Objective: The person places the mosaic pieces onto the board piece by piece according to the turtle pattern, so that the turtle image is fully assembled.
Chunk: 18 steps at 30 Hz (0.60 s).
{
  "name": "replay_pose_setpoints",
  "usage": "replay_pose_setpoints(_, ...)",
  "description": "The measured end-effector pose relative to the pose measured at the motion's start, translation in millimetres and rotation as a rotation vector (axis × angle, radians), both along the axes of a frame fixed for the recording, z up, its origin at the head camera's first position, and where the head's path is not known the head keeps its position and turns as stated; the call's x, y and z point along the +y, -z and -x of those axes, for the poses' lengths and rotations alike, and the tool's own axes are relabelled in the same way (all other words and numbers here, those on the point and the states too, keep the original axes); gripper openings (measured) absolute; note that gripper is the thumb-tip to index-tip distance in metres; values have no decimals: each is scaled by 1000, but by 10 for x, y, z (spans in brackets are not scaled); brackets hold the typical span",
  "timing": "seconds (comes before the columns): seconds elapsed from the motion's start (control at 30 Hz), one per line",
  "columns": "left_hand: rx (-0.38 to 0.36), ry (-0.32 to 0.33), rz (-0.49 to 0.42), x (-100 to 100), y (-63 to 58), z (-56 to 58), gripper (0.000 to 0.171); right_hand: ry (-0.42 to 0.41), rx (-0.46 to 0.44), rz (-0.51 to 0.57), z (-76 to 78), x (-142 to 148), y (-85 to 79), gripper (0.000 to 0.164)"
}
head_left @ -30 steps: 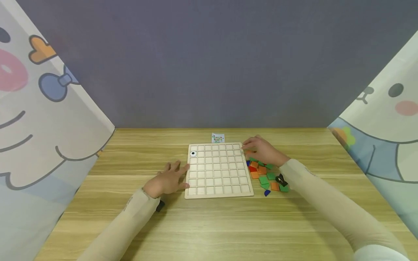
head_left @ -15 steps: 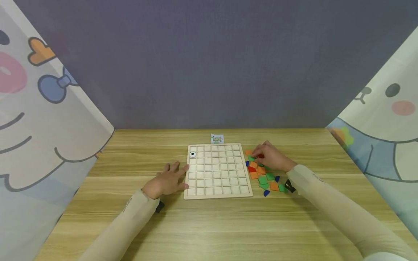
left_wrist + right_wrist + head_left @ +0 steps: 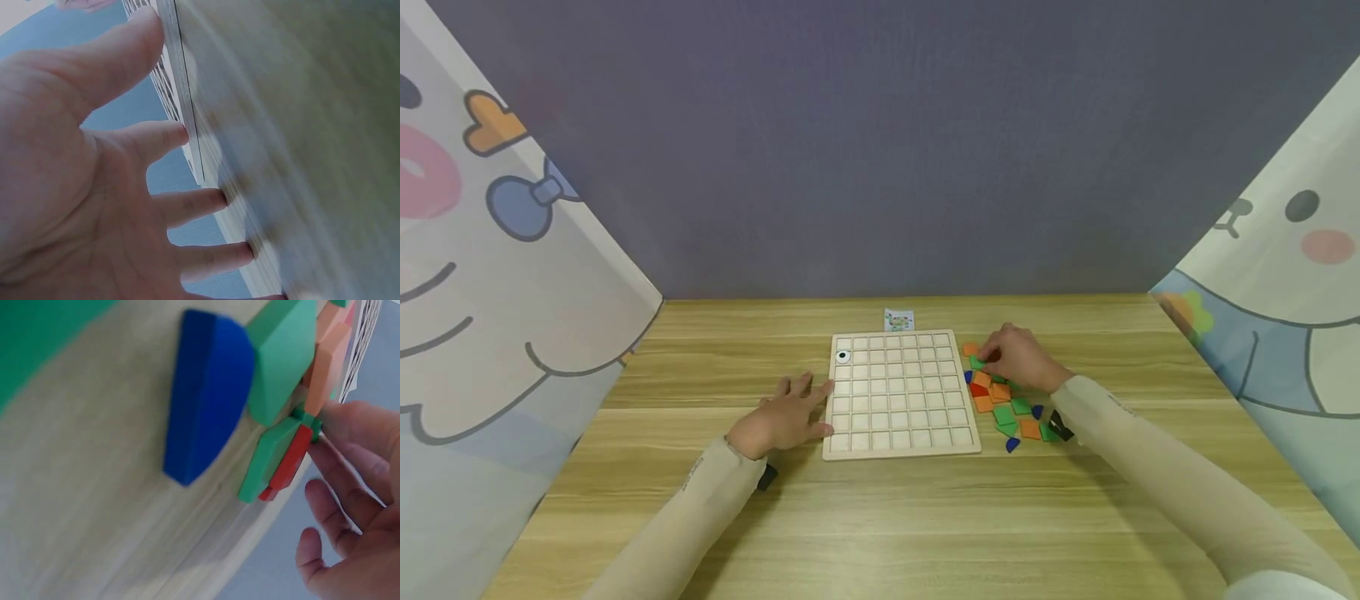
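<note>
A pale wooden grid board (image 3: 898, 395) lies on the table, with a white round eye piece (image 3: 843, 357) in its left column near the top. My left hand (image 3: 787, 415) rests beside the board's left edge, fingers spread, thumb and index touching the rim; the left wrist view shows the palm and straight fingers (image 3: 190, 208). To the right of the board, my right hand (image 3: 1021, 358) is over the loose coloured pieces. In the right wrist view its thumb and index finger pinch a small green piece (image 3: 316, 429), mostly hidden; the other fingers curl loosely.
Orange tiles (image 3: 1031, 429), green tiles (image 3: 1003, 414), a red piece (image 3: 978, 389) and blue half-round pieces (image 3: 1012, 444) lie scattered right of the board. A small printed card (image 3: 898, 320) lies behind it. A grey panel (image 3: 895, 150) stands at the back.
My right hand has moved right from the board's upper right corner to the loose pieces, and its fingers have closed on a green piece. My left hand has stayed by the board.
</note>
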State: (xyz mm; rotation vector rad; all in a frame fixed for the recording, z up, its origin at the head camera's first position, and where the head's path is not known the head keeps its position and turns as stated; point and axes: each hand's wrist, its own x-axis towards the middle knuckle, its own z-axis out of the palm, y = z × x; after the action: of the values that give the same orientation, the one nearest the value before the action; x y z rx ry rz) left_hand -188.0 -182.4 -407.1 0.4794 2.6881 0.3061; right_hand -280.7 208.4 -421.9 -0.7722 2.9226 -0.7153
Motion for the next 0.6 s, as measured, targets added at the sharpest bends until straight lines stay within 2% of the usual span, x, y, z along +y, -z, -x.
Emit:
replay_pose_setpoints(0.13, -7, 1, 9, -1, 1, -3, 73, -3, -19, 42, -20, -14, -9, 8)
replay_pose_setpoints(0.27, -5, -4, 11, -6, -1, 0, 73, -54, 9, 99, -47, -142, -54, 8)
replay_pose_setpoints(0.43, -6, -1, 4, -8, 0, 1, 73, -150, 30, 126, -77, -488, -120, 12)
replay_pose_setpoints(0.6, -7, -2, -2, 0, -3, -2, 74, -244, 11, 129, -80, -905, -174, 10)
